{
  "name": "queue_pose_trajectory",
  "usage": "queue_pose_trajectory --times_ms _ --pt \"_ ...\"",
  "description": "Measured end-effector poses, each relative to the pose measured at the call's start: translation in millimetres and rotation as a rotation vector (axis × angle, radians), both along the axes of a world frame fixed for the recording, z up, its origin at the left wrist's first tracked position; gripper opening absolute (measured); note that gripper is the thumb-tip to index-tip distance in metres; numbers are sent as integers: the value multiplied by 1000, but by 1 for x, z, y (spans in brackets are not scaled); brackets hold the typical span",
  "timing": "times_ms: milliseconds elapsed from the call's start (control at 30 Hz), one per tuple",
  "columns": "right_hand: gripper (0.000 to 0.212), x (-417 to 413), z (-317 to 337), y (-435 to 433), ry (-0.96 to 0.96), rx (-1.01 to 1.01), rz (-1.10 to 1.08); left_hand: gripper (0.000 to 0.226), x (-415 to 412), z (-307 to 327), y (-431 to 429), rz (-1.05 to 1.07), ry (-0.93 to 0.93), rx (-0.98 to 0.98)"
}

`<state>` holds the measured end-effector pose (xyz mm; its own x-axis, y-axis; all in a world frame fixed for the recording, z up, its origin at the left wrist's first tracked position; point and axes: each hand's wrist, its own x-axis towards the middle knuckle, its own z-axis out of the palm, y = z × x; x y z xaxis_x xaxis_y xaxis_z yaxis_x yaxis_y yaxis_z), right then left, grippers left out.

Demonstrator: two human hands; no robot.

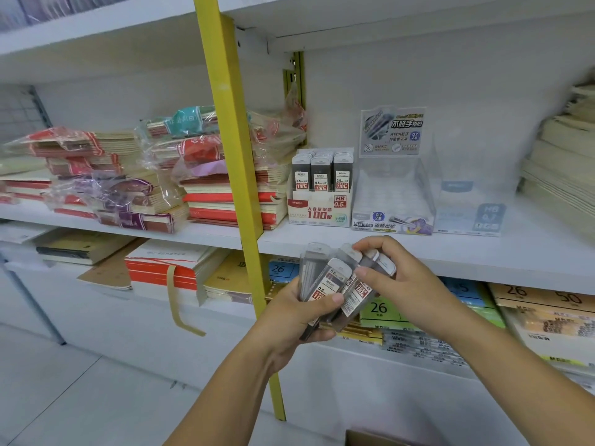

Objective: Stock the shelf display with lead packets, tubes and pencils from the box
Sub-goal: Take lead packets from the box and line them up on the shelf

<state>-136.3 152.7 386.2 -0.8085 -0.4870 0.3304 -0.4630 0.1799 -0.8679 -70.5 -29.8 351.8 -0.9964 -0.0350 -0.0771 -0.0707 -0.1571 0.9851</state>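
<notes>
Bright even light, soft shadows, bowed wide-angle edges, slightly soft focus

Left of post [231, 149]: notebooks [128, 185] on shelf [450, 255]. Right of post, left to right: packet display [318, 210], clear display [392, 201], clear box [470, 207], paper stacks [560, 162]. Before shelf edge: packets [335, 284] in left hand [299, 313], right hand [402, 278] gripping tops.

Shelf centre, white display box [318, 210]: "HB 0.5", "100". boxed packets [322, 175] inside: "0.5", "100". To its right, clear display box [392, 220]: "07 2B"; header card [392, 132] likewise. near lead packets [335, 284]: "0.5". Lower shelf: blue pad [279, 269] "26"; green pad [380, 309] "26"; tan pack [544, 297] "26", "50".
</notes>
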Motion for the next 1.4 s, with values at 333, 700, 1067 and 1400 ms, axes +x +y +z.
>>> queue_pose_trajectory --times_ms 333,700,1067,1400 --pt "19 -10 43 -24 87 -205 -149 41 -13 16 -8 397 204 116" --pt "28 -87 137 -43 657 295 -287 32 -38 28 -33 495 304 236" --pt "20 -123 126 -60 740 522 -405 32 -45 28 -28 485 323 248" --pt "24 -78 107 -57 709 314 -350 33 -37 33 -30 481 303 242"
